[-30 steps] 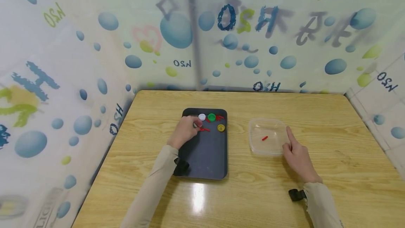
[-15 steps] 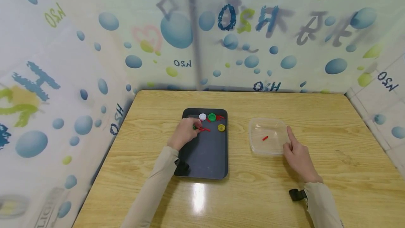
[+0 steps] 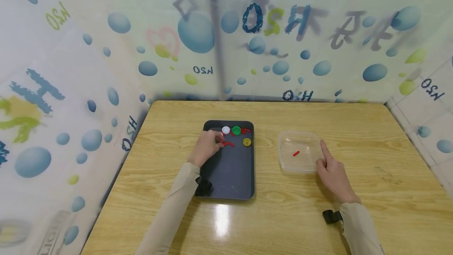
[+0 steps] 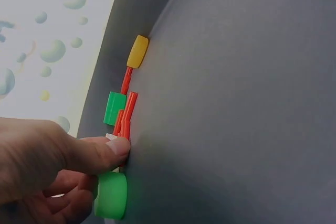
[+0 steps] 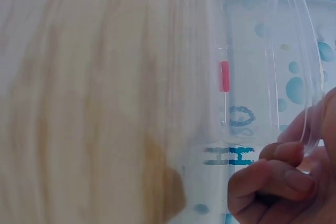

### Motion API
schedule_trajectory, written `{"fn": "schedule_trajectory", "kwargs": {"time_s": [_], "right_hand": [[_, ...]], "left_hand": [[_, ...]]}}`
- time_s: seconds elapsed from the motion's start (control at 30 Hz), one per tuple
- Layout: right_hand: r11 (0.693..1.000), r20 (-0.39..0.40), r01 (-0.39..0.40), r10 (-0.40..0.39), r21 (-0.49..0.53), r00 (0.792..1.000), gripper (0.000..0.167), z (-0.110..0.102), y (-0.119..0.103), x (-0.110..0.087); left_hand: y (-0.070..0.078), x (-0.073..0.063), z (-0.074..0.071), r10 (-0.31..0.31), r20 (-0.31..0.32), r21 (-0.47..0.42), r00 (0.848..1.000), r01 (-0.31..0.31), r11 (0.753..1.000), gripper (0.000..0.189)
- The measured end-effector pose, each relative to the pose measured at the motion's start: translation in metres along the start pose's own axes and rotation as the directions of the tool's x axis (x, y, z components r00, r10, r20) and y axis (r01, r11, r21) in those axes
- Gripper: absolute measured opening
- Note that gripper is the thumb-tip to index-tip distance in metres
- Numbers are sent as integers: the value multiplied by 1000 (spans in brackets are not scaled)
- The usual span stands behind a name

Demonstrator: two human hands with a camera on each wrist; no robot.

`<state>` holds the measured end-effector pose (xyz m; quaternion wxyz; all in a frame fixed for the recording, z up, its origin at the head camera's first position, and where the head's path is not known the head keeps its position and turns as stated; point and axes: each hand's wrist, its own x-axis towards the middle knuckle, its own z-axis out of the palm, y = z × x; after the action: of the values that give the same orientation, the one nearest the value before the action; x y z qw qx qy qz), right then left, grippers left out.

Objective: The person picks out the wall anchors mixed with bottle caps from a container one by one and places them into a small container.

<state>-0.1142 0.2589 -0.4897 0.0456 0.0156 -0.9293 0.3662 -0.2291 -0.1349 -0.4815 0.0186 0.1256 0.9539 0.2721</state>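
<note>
My left hand (image 3: 206,146) reaches over the dark tray (image 3: 230,176). Its thumb and forefinger pinch at one of the small red sticks (image 4: 125,128) in the left wrist view, partly hiding it. A green round cap (image 4: 111,195) lies right below those fingertips. My right hand (image 3: 334,176) holds the near right rim of a clear plastic container (image 3: 297,167), forefinger stretched along the edge and the other fingers curled. Inside the container lies one short red stick (image 3: 296,153).
Toward the tray's far end are a white cap (image 3: 225,130), another green cap (image 3: 236,130), a yellow cap (image 3: 247,142) and several loose red sticks (image 3: 245,131). Tray and container stand apart on a wooden table (image 3: 267,207). A patterned wall (image 3: 308,34) rises behind it.
The left fingers shift slightly among the red sticks in the tray. The right hand and the container keep their places.
</note>
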Motion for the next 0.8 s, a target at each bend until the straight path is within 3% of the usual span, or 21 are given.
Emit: {"fn": "schedule_trajectory", "kwargs": {"time_s": [0.27, 0.53, 0.8], "right_hand": [[1000, -8, -3, 3, -11, 1000, 62, 1, 1, 0], [1000, 2, -8, 8, -5, 1000, 62, 1, 2, 0], [1000, -2, 8, -8, -1, 1000, 62, 2, 3, 0]], "left_hand": [[-1, 1, 0, -4, -8, -33, 1000, 3, 999, 10], [1, 1, 0, 12, -18, -12, 1000, -12, 1000, 9], [10, 2, -5, 33, -29, -52, 999, -34, 998, 5]]}}
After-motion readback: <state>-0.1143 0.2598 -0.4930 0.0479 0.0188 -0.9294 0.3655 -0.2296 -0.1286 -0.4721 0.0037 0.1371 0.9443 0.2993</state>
